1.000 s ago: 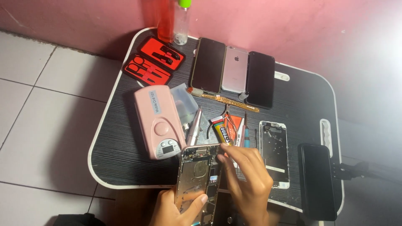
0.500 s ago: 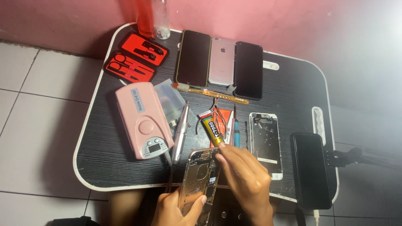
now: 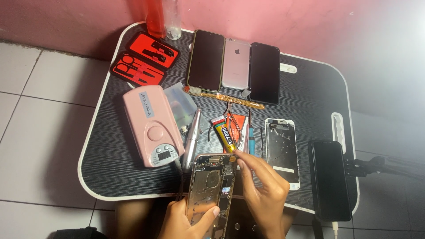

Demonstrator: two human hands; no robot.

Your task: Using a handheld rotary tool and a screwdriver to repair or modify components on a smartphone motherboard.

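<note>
Bare metal phone chassis [image 3: 208, 190] gripped by left hand [image 3: 188, 221], right hand [image 3: 261, 194] pinching glue tube [image 3: 226, 136] (yellow-labelled), black tray table [image 3: 310, 97] beneath.

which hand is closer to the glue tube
Right. The right hand has its fingertips at the lower end of the glue tube, touching or nearly so. The left hand is lower down, holding the opened phone body from below.

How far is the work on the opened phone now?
Done: the opened phone body is stripped of its screen, insides bare. A separate screen frame lies on the table. In hand: the left hand holds the body; the right hand touches the glue tube by its top edge. Left: body and frame are not yet joined.
</note>
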